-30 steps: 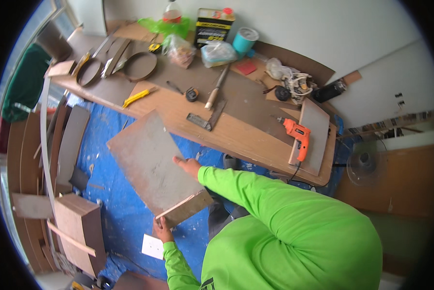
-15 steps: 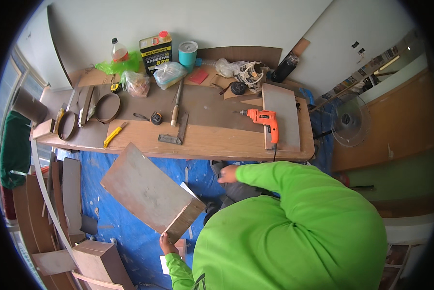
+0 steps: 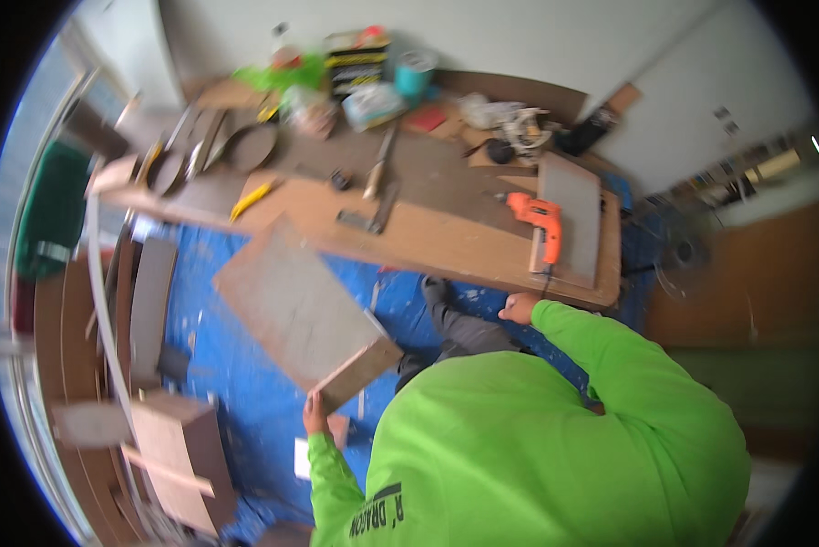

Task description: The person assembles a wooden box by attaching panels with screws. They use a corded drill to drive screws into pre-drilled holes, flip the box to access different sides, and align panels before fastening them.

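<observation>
Head view: left hand (image 3: 315, 415) grips grey board (image 3: 295, 305) corner — right hand (image 3: 520, 308) state unclear; black-yellow box (image 3: 355, 64) behind.

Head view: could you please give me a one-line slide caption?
Left hand grips a brown board over blue sheeting; right hand reaches near an orange drill on the workbench.

- A makeshift carpentry workshop set up in a room.
- A long board worktop (image 3: 427, 237) across the upper middle carries an orange drill (image 3: 539, 219), hand tools and glue containers.
- Blue tarp (image 3: 245, 401) covers the floor.
- Cut wooden panels (image 3: 145, 310) stack at the left.
</observation>
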{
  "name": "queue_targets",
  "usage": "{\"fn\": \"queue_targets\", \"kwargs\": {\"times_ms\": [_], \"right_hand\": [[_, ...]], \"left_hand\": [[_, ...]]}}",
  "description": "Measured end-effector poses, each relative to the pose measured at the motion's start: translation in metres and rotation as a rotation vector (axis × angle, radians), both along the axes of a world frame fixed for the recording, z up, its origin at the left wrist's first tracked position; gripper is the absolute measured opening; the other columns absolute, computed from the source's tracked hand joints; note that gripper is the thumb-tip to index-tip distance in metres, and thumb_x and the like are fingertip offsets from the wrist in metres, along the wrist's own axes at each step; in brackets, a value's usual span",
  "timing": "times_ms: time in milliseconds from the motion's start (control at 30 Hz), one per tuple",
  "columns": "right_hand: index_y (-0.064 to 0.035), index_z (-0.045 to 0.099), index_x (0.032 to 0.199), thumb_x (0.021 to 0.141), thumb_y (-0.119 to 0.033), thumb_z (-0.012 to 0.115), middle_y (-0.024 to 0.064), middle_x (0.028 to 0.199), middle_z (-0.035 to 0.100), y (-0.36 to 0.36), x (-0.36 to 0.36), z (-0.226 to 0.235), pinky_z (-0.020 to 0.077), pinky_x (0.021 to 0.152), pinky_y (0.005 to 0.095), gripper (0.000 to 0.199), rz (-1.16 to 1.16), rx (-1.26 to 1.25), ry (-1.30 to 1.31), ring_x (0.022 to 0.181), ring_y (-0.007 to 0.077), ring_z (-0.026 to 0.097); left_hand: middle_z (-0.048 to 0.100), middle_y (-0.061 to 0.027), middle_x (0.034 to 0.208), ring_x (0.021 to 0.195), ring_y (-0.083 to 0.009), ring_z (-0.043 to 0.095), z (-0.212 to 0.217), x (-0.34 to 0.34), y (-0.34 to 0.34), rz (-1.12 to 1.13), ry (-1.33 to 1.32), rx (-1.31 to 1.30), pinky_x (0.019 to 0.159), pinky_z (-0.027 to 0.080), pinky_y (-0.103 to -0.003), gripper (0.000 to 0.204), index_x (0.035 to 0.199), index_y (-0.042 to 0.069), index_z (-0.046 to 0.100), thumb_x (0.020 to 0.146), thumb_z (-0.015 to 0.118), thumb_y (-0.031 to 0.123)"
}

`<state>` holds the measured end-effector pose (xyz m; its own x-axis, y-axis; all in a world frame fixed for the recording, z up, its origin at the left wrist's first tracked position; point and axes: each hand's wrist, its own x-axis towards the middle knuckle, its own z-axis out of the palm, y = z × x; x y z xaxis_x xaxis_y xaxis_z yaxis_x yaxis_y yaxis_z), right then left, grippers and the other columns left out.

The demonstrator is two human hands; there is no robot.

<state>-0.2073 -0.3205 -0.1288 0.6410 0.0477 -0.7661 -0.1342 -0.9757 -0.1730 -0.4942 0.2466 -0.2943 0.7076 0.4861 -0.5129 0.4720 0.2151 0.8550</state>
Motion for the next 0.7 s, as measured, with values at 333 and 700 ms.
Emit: {"fn": "queue_targets", "kwargs": {"times_ms": [333, 700], "right_hand": [[-0.0029, 0.07, 0.097, 0.094, -0.035, 0.074, 0.0042, 0.081, 0.067, 0.028, -0.004, 0.001, 0.0506, 0.067, 0.0317, 0.033, -0.206, 0.316, 0.126, 0.072, 0.0133, 0.062], [-0.0017, 0.07, 0.093, 0.098, -0.036, 0.067, 0.0072, 0.076, 0.067, 0.022, 0.028, 0.001, 0.0509, 0.064, 0.0327, 0.035, 0.016, 0.27, 0.136, 0.062, 0.0171, 0.063]], "left_hand": [[0.075, -0.0177, 0.099, 0.093, -0.0244, 0.07, 0.056, 0.053, -0.02, -0.044, 0.276, 0.257, 0.084, 0.052, -0.037, 0.063, 0.111, 0.0, 0.073, 0.095, 0.064, 0.06], [0.058, -0.0218, 0.141, 0.129, -0.038, 0.053, 0.071, 0.068, -0.042, 0.09, 0.142, 0.683, 0.108, 0.042, -0.046, 0.046, 0.124, 0.002, 0.068, 0.098, 0.066, 0.04]]}}
